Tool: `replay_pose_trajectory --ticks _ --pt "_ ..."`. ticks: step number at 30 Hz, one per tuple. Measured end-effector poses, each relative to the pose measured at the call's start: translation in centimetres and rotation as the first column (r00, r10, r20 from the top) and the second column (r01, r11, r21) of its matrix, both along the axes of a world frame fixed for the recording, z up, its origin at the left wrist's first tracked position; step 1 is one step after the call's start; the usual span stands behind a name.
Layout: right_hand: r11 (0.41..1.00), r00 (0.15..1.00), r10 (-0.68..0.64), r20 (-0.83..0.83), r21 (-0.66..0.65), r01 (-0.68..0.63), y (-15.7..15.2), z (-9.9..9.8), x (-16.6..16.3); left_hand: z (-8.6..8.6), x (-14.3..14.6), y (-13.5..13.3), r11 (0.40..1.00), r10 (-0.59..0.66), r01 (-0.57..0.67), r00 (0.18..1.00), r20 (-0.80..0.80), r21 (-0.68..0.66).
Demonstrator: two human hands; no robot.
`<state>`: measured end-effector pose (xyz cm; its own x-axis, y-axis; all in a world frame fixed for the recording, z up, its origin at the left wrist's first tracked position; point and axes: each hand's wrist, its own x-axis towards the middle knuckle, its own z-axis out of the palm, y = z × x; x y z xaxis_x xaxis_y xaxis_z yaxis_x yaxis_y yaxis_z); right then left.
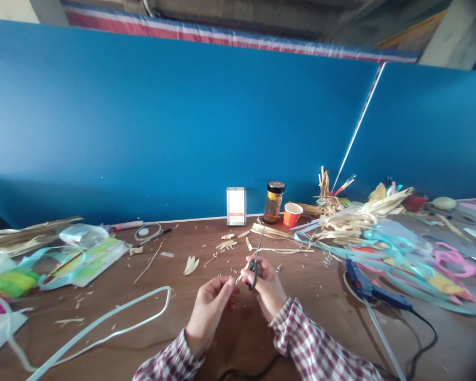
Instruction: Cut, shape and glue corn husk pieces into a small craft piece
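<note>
In the middle of the table, my right hand (266, 288) is closed around black-handled scissors (255, 267), whose blades point up and away from me. A thin pale strip of dried husk (243, 271) shows at the fingers of the same hand. Just to the left, my left hand (211, 306) has its thumb and fingers pinched together. The strip's lower end comes close to those fingertips; what they grip is too small to make out. Beyond the hands lie cut husk pieces (226, 243) and a small petal-shaped husk bundle (191, 265).
A dark-lidded jar (274, 203) and a red paper cup (292, 216) stand at the back. On the right are a blue glue gun (375, 288), pink scissors (452, 260) and a husk pile (345, 225). White tubing (115, 309) loops at the left. A blue partition (190, 127) rises behind.
</note>
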<state>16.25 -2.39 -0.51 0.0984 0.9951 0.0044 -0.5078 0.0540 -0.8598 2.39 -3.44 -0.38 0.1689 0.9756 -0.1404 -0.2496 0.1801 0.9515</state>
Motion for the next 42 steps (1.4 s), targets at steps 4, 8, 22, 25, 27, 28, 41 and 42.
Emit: replay_pose_trajectory --ticks 4,8,22,25,27,28,41,42 --pt "1.0 1.0 0.026 0.004 0.004 -0.026 -0.1 -0.1 -0.1 -0.2 0.0 0.0 0.997 -0.034 0.037 0.998 -0.049 0.061" --pt "0.999 0.999 0.033 -0.003 -0.01 -0.033 -0.2 -0.3 -0.1 -0.1 0.1 0.0 0.995 -0.026 0.035 0.995 -0.1 0.095" --pt "1.0 0.999 -0.013 -0.037 -0.025 0.012 -0.2 0.2 0.2 0.5 0.0 -0.2 0.994 0.082 -0.078 0.995 -0.06 0.077" --pt "0.999 0.999 -0.019 -0.044 -0.041 0.018 -0.3 0.1 0.1 0.7 -0.1 -0.2 0.987 0.125 -0.114 0.988 -0.095 0.114" --pt "1.0 0.999 0.005 -0.047 -0.022 -0.006 -0.4 0.1 -0.1 0.8 0.0 -0.2 0.988 0.11 -0.097 0.989 -0.103 0.124" --pt "1.0 0.999 0.019 -0.049 -0.005 -0.02 -0.4 0.1 -0.1 0.8 0.0 -0.2 0.988 0.096 -0.082 0.99 -0.101 0.131" --pt "0.998 0.998 0.051 0.042 0.025 -0.052 -0.5 0.2 -0.6 0.0 0.1 0.1 0.985 0.132 -0.11 0.978 -0.163 0.136" --pt "0.998 0.998 0.051 0.046 0.024 -0.053 -0.5 0.2 -0.6 -0.1 0.0 0.1 0.982 0.139 -0.114 0.975 -0.173 0.15"
